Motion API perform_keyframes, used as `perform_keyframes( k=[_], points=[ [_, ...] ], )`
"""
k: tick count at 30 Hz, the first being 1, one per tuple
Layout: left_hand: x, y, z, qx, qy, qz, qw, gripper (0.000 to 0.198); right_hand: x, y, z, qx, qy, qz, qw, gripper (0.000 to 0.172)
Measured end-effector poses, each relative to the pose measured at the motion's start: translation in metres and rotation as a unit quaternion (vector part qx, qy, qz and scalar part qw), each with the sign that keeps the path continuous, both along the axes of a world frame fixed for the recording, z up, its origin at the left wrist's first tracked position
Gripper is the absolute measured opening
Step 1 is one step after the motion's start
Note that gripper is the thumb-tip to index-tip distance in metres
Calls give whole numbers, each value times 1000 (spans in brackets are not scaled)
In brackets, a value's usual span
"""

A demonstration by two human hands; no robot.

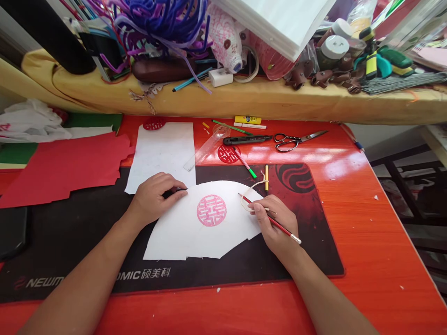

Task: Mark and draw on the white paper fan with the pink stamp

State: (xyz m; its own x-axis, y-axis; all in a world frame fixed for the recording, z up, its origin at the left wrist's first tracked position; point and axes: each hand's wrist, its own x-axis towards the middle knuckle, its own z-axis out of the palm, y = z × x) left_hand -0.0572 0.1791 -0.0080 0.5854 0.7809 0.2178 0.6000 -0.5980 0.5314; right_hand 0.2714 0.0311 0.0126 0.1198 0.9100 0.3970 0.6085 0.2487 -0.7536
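Note:
A fan-shaped sheet of white paper (pixel 176 235) with a round pink-red double-happiness drawing (pixel 211 210) lies on the black desk mat (pixel 80 246). At its upper left edge, my left hand (pixel 153 197) has thumb and forefinger drawn together, with a small dark tip showing between them that is too small to name. My right hand (pixel 277 223) grips a red pencil (pixel 284 229), its point over the paper's upper right part. A cream string (pixel 248 191) loops about the pencil and the fingers.
Behind the paper lie a utility knife (pixel 247 139), scissors (pixel 296 140), a clear ruler (pixel 206 149), markers and a red paper cutout (pixel 227 154). White paper (pixel 164 156) and red paper (pixel 70 167) lie left. A crowded yellow-cloth shelf (pixel 195 100) bounds the back.

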Motion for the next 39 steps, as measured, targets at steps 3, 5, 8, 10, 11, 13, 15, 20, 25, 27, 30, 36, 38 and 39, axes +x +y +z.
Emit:
perform_keyframes(
  k=[3,5,8,10,11,13,15,20,25,27,30,36,38,39],
  points=[
    [0,0,0,2,-2,-2,1000,21,0,-1,-1,1,-5,-1,1000,22],
    [1,0,0,2,-2,-2,1000,21,0,-1,-1,1,-8,0,1000,22],
    [1,0,1,0,0,0,1000,22,-1,-1,-1,-4,-9,-4,1000,24],
    [1,0,1,0,1,1,1000,23,-1,-1,-1,-5,-8,-9,1000,26],
    [1,0,1,0,1,1,1000,23,-1,-1,0,-4,-8,-10,1000,26],
    [1,0,1,-2,1,2,1000,24,-1,-1,0,-2,-7,-11,1000,26],
    [1,0,1,-5,1,3,1000,24,-1,-1,0,-2,-4,-10,1000,25],
    [0,-1,-1,1,-1,0,1000,22,0,-1,-1,-3,3,-9,1000,23],
    [0,0,-1,4,-5,-2,1000,21,0,-1,-2,-4,-3,-9,1000,24],
    [0,0,-1,2,-5,-1,1000,21,0,-1,-2,-2,-4,-8,1000,23],
    [1,-1,0,-1,-6,0,1000,22,0,-1,-2,-3,-4,-5,1000,22],
    [1,-1,0,-9,6,8,1000,26,0,-1,-1,2,-1,-8,1000,22],
    [1,-1,0,-12,7,9,1000,26,-1,-1,-1,5,3,-14,1000,22],
    [1,-1,0,-12,8,9,1000,26,-1,-1,-1,5,5,-17,1000,23]
  ],
)
